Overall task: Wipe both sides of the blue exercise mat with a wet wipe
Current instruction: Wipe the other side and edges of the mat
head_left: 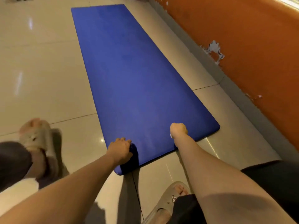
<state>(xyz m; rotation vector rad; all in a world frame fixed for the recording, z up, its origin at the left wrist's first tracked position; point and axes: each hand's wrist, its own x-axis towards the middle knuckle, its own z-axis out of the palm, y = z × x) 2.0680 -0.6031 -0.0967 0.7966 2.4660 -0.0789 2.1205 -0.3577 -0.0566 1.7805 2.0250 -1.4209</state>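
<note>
Floor [48,78]; left hand [120,150] grips mat [129,70], right hand [178,130] wipe [171,135].

Left of the blue exercise mat [129,70] the tiled floor [48,78] lies wide open along the whole long edge. On the right, the orange wall [242,46] leaves only a narrow strip of floor, tighter toward the far end. The mat's top is bare except at its near edge. There the left grip [120,149] clutches the corner and the right grip [178,130] rests, balled round a white wet wipe [171,135]. One sandalled foot [34,136] stands near left, apart from the mat. The other foot [169,201] stands just short of its near edge.
</note>
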